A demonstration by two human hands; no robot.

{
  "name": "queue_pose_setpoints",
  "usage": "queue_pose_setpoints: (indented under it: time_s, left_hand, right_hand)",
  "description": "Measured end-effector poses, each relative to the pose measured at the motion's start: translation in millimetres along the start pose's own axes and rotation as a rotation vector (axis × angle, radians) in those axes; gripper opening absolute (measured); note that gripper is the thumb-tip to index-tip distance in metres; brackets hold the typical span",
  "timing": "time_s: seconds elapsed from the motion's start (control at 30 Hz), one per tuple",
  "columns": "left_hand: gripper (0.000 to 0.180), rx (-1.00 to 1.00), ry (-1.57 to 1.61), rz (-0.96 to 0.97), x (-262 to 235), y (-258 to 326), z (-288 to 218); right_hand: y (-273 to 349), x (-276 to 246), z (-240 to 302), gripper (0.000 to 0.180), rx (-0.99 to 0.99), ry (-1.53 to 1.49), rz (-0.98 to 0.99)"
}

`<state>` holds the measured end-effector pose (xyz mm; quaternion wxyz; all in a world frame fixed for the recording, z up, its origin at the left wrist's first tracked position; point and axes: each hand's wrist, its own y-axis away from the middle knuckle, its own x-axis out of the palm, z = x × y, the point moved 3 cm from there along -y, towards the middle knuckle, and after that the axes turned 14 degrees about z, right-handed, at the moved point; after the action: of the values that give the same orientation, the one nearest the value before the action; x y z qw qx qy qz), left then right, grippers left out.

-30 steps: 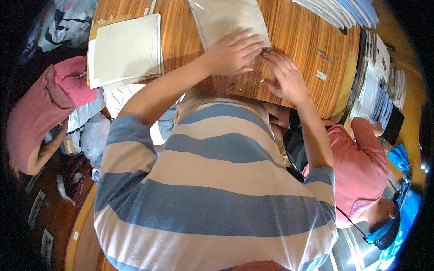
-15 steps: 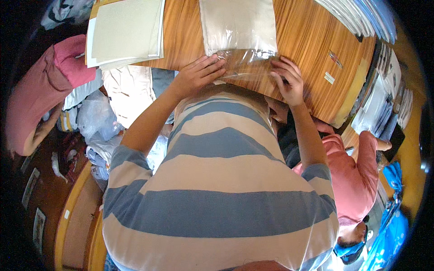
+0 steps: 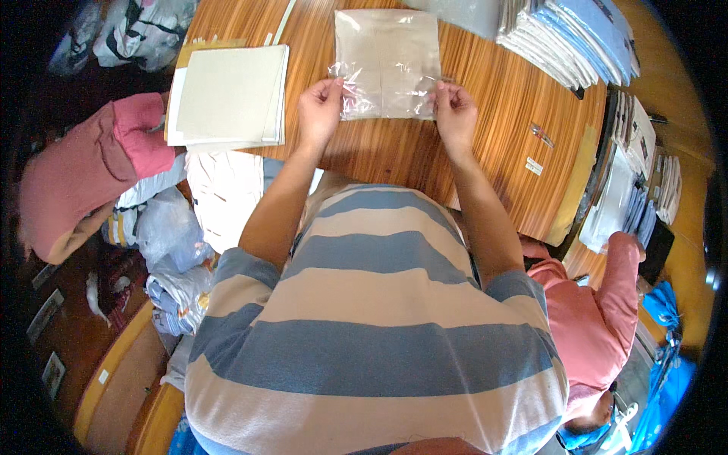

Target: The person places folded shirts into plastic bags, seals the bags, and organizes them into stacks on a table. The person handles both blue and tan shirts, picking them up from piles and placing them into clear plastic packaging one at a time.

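Note:
A flat beige piece of folded cloth lies inside a clear plastic bag (image 3: 387, 68) on the wooden table in front of me. The bag's near end appears folded over the cloth, and light glints off the film there. At the bag's left edge, my left hand (image 3: 320, 106) pinches the plastic between thumb and fingers. My right hand (image 3: 456, 108) grips the opposite edge in the same way, at about the same height.
Left of the bag sits a stack of pale sheets (image 3: 227, 95). Piled packaged garments (image 3: 553, 42) stand at the far right, with a small metallic object (image 3: 541, 136) and a white label (image 3: 534, 166) nearer. People in pink work on both sides; clear bags (image 3: 171, 220) lie at lower left.
The bag's loose near end, stretched toward me before, now lies folded back over the cloth. Both hands moved from flatter, looser contact to pinching the side edges. The view has shifted slightly.

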<state>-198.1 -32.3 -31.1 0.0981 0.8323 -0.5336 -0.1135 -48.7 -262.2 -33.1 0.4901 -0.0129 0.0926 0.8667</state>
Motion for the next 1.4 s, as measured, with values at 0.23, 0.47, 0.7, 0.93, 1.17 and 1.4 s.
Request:
queue_pose_setpoints:
  time_s: [0.23,0.47,0.7,0.93,1.17,1.4]
  left_hand:
    - [0.023,0.27,-0.569,-0.416,25.2,2.1,-21.4]
    - [0.019,0.424,-0.696,-0.474,18.9,3.5,-12.6]
    - [0.018,-0.033,-0.887,-0.302,8.9,-19.0,-44.4]
    - [0.047,0.397,-1.151,-0.022,30.4,-24.8,-49.7]
    - [0.059,0.328,-1.193,0.073,37.6,-28.5,-27.4]
    - [0.061,0.358,-1.183,0.086,38.2,-32.6,-28.7]
  right_hand:
    - [-21.3,3.2,2.0,0.042,0.118,0.468,-0.121]
    - [-15.2,10.0,3.5,0.04,0.026,0.416,-0.19]
    - [-42.6,-0.6,11.4,0.044,0.128,0.679,-0.135]
    - [-50.5,-4.7,11.7,0.044,0.248,0.645,-0.052]
    - [-63.5,5.9,65.1,0.042,0.054,1.16,0.134]
    - [-66.5,29.3,24.5,0.069,-0.3,1.135,0.31]
